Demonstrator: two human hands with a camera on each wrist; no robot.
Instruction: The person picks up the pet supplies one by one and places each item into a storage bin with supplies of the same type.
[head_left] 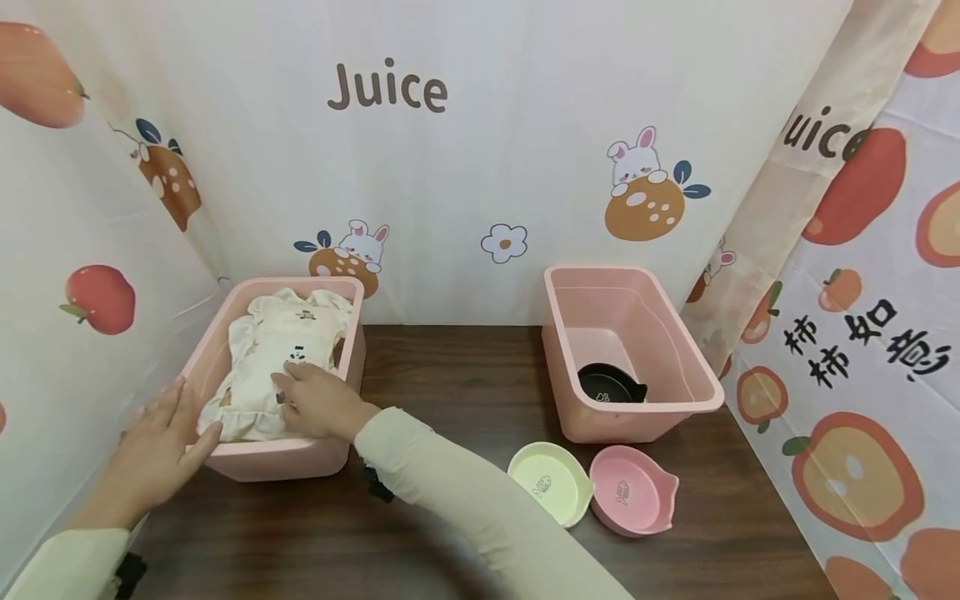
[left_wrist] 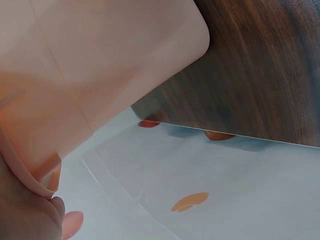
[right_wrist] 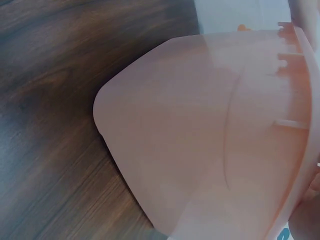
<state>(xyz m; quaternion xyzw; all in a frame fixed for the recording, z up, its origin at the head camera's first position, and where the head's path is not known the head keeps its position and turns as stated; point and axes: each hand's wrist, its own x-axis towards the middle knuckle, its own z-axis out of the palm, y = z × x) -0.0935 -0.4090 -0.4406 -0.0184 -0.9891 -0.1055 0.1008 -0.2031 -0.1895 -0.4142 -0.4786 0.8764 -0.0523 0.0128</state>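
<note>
In the head view, a cream cloth piece [head_left: 262, 375] with ruffled edges and small printed figures lies in the left pink bin [head_left: 318, 458]. My right hand [head_left: 322, 404] reaches over the bin's near right side and touches the cloth with its fingers; the palm side is hidden. At the bin's left rim rests my left hand [head_left: 153, 454], its fingers stretched out and thumb spread toward the near edge. The left wrist view has the bin's outer wall [left_wrist: 125, 55] and part of the left hand [left_wrist: 30, 215] by the rim. Mostly bin wall [right_wrist: 190, 130] fills the right wrist view.
A second pink bin [head_left: 622, 425] stands at the right with a black dish [head_left: 607, 382] inside. In front of it, a pale yellow dish [head_left: 551, 479] and a pink dish [head_left: 633, 492] sit on the dark wood table [head_left: 450, 392]. Printed curtains [head_left: 465, 167] enclose the table.
</note>
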